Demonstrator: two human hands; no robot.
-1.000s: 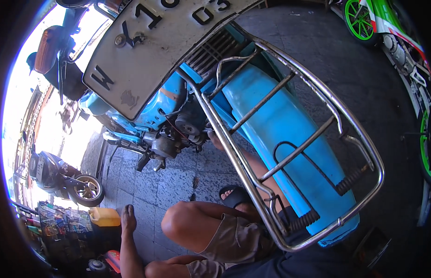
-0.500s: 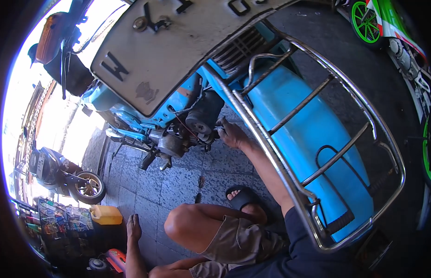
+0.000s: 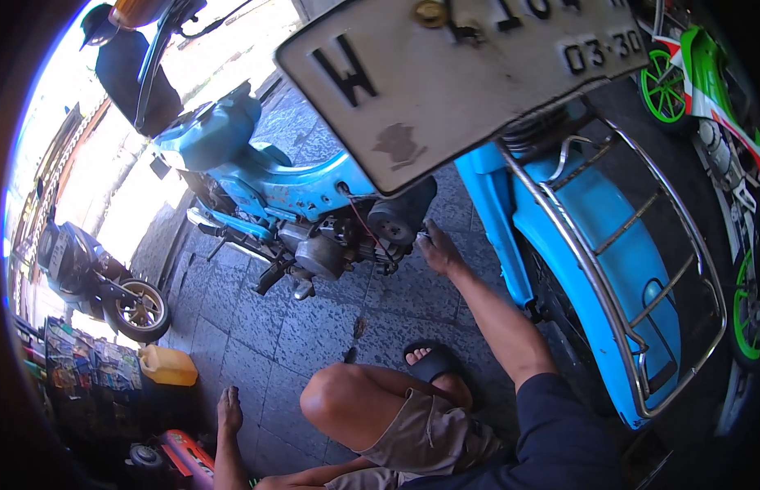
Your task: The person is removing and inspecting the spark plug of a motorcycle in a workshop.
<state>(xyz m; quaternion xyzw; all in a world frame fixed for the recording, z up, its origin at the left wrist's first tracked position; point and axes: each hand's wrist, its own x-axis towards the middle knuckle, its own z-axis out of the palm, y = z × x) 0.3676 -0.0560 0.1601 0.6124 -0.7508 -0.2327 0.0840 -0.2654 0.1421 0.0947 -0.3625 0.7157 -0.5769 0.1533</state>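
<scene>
A light-blue motorbike [image 3: 298, 184] stands in front of me, with its dark metal engine [image 3: 323, 245] exposed low in the frame. My right hand [image 3: 439, 250] reaches in at the engine's front end, beside a round black housing [image 3: 396, 219]. Its fingers are bent together at the tips; whatever they grip there is too small to make out. Down at the lower left, my left hand [image 3: 229, 411] is raised off the ground with its fingers stretched out, holding nothing.
A license plate [image 3: 470, 90] and the blue front fender [image 3: 608, 220] with its chrome rack [image 3: 580, 237] jut close to me. At left are a yellow jerrycan [image 3: 167, 365], an orange-red object [image 3: 188, 453] and a parked scooter [image 3: 98, 282]. A green-wheeled motorbike [image 3: 706, 106] stands right. Someone in dark clothes [image 3: 135, 77] is beyond.
My view has shifted, so the plate and fender sit further right and the blue frame shows more. My right hand stays at the engine's front; my left hand is still raised.
</scene>
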